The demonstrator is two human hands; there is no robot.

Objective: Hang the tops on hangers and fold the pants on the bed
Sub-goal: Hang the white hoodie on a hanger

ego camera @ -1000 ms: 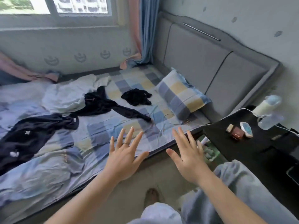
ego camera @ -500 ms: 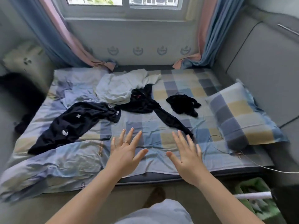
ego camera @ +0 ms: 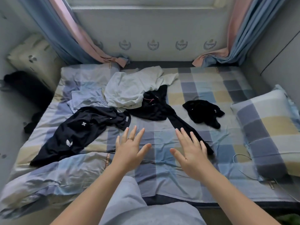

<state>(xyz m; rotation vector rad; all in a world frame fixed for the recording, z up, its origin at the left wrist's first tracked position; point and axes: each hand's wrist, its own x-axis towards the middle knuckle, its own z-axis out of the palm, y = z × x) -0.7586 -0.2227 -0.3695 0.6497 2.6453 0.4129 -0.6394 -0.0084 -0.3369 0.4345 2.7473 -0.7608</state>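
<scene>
Home bedroom. A bed (ego camera: 211, 88) with a checked sheet fills the view. Matching pillow (ego camera: 266, 127) at 3 o'clock, below a padded headboard (ego camera: 279, 54) at 2 o'clock. Blue-and-pink curtains (ego camera: 65, 34) hang at 11 and 1 o'clock, window sill (ego camera: 142, 8) at 12. Loose clothes (ego camera: 133, 88) lie crumpled mid-bed. Rumpled duvet (ego camera: 48, 179) at 8 o'clock.

Bare along both forearms, wearing a thin band ring (ego camera: 130, 139) on one finger of the left hand (ego camera: 129, 153), and dressed lower down in soft, pale blue-grey cloth (ego camera: 129, 200) over the legs.
</scene>
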